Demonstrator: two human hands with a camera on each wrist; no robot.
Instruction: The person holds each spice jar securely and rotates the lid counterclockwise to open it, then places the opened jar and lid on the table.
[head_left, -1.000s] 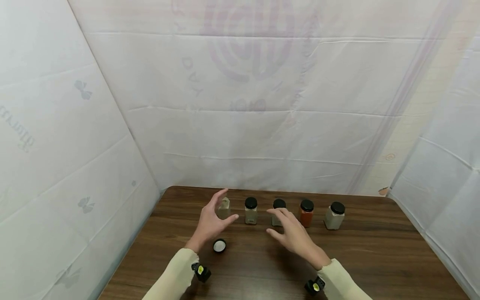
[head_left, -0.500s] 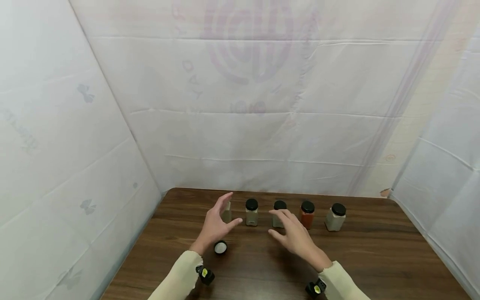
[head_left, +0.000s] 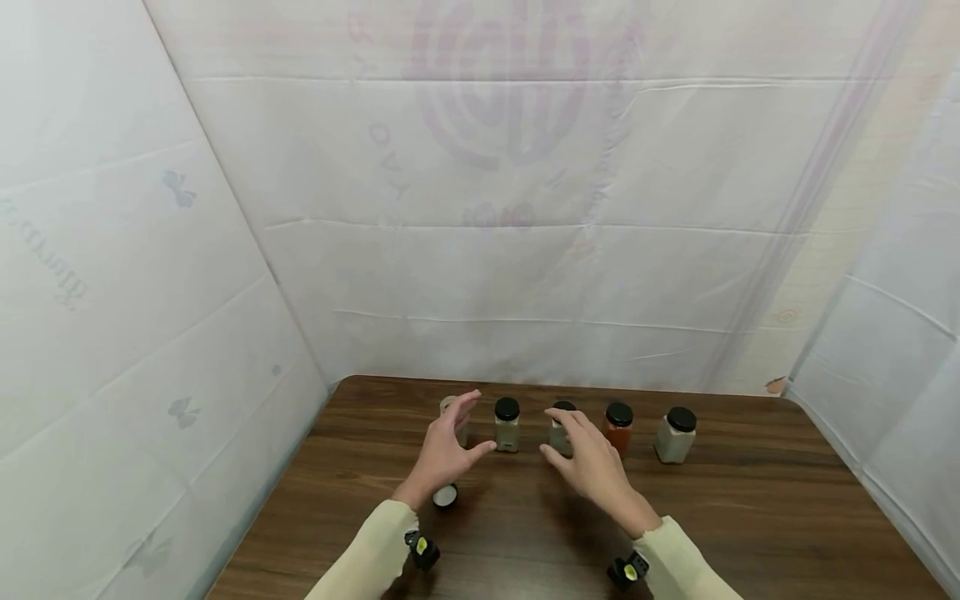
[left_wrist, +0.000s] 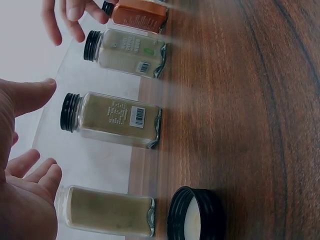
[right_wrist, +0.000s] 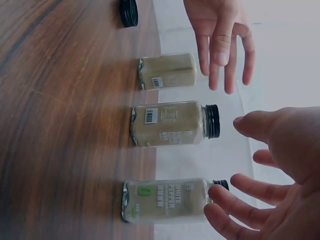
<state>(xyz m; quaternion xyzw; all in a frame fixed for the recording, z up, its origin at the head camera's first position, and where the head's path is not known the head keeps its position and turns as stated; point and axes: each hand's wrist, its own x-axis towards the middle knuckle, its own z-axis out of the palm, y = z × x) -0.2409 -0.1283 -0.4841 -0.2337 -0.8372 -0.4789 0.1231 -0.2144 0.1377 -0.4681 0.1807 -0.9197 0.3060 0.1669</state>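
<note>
My left hand (head_left: pixel 442 452) hovers in front of an uncapped spice jar (left_wrist: pixel 110 210) with tan powder, fingers spread and nothing held. The black lid (head_left: pixel 446 499) of a jar lies on the table before it, pale inside facing up. To the right stands a capped jar (head_left: pixel 507 433) of similar powder, between the two hands. My right hand (head_left: pixel 596 471) is held in the air near a capped white pepper jar (right_wrist: pixel 167 200), partly hiding it in the head view. Its fingers are loosely bent, and nothing is in them.
Further right along the same row stand a capped jar of orange-red powder (head_left: pixel 618 435) and a capped jar of pale powder (head_left: pixel 674 442). The wooden table (head_left: pixel 757 500) meets white sheet walls (head_left: pixel 525 275) at the back and sides.
My left hand has drifted right, toward the second jar, covering part of the lid. The right hand has barely moved. The jars stand as before; the head view has shifted slightly.
</note>
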